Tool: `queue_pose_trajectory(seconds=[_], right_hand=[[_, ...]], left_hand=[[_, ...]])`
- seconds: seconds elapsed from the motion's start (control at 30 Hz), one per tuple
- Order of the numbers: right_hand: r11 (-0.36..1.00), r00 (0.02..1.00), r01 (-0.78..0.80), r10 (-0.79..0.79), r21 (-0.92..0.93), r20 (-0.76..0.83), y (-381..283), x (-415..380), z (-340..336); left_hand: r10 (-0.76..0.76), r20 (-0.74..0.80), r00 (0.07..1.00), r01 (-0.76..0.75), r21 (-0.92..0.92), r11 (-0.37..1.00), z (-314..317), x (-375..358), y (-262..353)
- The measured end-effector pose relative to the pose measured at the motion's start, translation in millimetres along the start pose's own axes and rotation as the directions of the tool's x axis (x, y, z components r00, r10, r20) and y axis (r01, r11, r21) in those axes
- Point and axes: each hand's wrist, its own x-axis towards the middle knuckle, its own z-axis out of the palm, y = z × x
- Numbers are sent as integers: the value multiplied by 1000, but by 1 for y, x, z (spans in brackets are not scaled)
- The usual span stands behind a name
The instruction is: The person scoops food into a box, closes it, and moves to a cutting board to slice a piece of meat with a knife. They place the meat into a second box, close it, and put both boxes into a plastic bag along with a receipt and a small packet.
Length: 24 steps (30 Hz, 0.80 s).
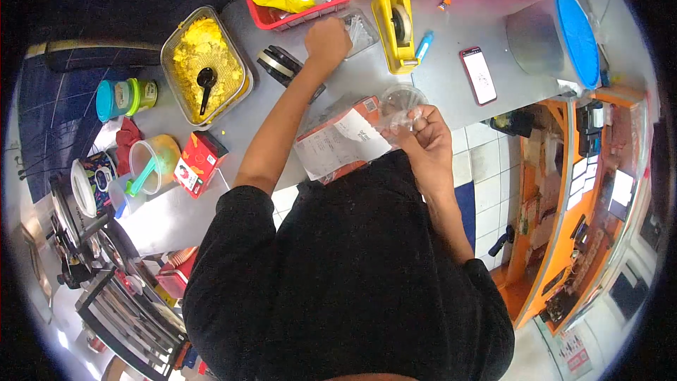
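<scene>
My left hand [328, 46] is closed, knuckles up, beside a small clear tray [361, 34] of thin white pieces. Its fingertips are hidden, so what it holds, if anything, cannot be made out. Close to my body, my right hand [429, 142] pinches crinkled clear plastic [403, 121] at the near side of a round clear plastic container [404, 97]. Left of that hand lies an orange-red packet [368, 106] with a white printed receipt [342, 144] over it. A black stapler-like tool [278, 63] rests under my left forearm.
A yellow tape dispenser [395, 32], blue marker [424, 46] and phone [479, 76] lie to the right. At left stand a metal tray [241, 63] of yellow food with a black spoon [206, 85], and a red box [199, 162]. A red basket [296, 20] stands behind.
</scene>
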Motion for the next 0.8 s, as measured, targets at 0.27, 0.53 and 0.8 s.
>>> queue_pose_trajectory(seconds=[0.27,0.53,0.8], right_hand=[[999,1000,12,-12,40,-2,0,0,0],[986,998,-22,31,165,-51,-2,-2,2],[976,997,-78,74,202,30,9,-1,-19]], left_hand=[[238,-60,969,-193,-786,587,-77,-63,-5],[209,492,845,331,-788,518,-170,-176,29],[173,484,858,313,-759,570,-170,-197,27]])
